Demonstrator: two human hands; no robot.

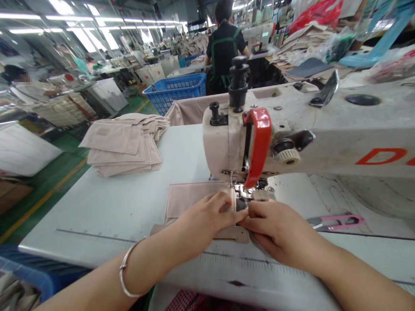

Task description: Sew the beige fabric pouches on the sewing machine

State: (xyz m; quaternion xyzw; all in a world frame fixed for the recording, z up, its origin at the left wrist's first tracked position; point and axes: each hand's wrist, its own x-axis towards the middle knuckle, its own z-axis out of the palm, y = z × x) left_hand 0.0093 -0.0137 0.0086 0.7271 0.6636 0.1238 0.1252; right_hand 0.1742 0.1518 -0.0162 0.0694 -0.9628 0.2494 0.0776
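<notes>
A beige fabric piece (191,198) lies flat on the sewing table under the needle of a cream sewing machine (292,129) with a red guard (257,144). My left hand (207,216) presses down on the fabric, its fingers curled and pinching the edge right beside the presser foot (241,192). My right hand (275,226) meets it from the right, fingers closed on the same fabric edge. A silver bangle (125,272) sits on my left wrist.
A stack of beige fabric pieces (126,144) rests at the table's far left. Pink thread snips (340,221) lie to the right of my hands. A blue basket (177,90) and a person in black stand behind the table.
</notes>
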